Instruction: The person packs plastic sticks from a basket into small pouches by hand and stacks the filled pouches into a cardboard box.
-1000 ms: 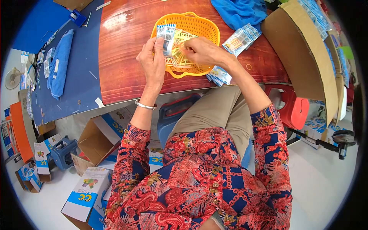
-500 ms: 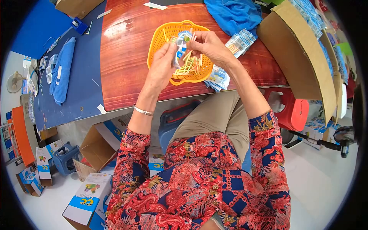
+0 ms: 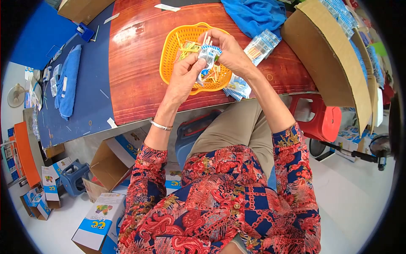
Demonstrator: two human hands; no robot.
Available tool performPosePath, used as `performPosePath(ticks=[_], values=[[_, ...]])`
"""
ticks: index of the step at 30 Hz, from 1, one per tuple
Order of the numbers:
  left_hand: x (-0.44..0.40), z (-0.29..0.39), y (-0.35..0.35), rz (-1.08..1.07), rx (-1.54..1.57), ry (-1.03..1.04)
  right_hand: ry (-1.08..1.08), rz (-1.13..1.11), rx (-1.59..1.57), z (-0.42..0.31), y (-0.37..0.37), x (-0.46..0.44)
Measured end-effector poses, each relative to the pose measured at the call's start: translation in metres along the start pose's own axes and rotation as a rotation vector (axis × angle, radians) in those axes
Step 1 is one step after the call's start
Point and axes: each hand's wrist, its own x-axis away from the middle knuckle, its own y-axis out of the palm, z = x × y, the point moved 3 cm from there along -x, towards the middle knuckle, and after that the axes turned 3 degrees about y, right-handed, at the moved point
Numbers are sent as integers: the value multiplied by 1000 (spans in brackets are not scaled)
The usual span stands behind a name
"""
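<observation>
My left hand (image 3: 186,75) pinches a small clear packet (image 3: 208,59) with a blue-and-white striped edge, above the yellow basket (image 3: 167,59). My right hand (image 3: 228,50) is closed at the packet's upper right side, its fingertips partly hidden behind the packet. Several pale sticks (image 3: 206,39) stick up from the packet's top. Loose thin yellow and pale sticks (image 3: 186,50) lie in the basket. Just right of the basket, a packet (image 3: 239,88) lies at the table edge, and a filled packet (image 3: 262,46) rests beyond my right forearm.
A blue cloth (image 3: 256,17) lies at the table's back. An open cardboard box (image 3: 315,55) stands at the right. On the dark blue surface at left is a folded blue towel (image 3: 69,82). A red stool (image 3: 323,118) and printed cartons (image 3: 99,220) are below.
Both hands have risen from low in the basket, and the packet is now upright between them with sticks at its top. Earlier my right hand was among the loose sticks.
</observation>
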Motion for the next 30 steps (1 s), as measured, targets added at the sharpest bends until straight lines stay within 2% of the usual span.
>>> performPosePath(ticks=[4, 10, 16, 19, 22, 25, 28, 30], values=[[0, -3, -1, 38, -47, 56, -115, -8, -1, 2, 3, -5], [2, 3, -1, 30, -137, 99, -163, -124, 279, 4, -3, -10], [2, 11, 9, 62, -178, 182, -135, -19, 177, 6, 5, -7], [4, 14, 9, 3, -177, 178, -281, -13, 376, 8, 8, -9], [4, 8, 4, -29, -192, 167, -355, -79, 403, 6, 9, -4], [5, 7, 3, -25, -183, 137, -484, -18, 468, 2, 10, -2], [3, 7, 2, -83, -252, 160, -168, 21, 364, -8, 8, -2], [4, 11, 5, -84, -231, 137, -159, -53, 350, -6, 6, -3]])
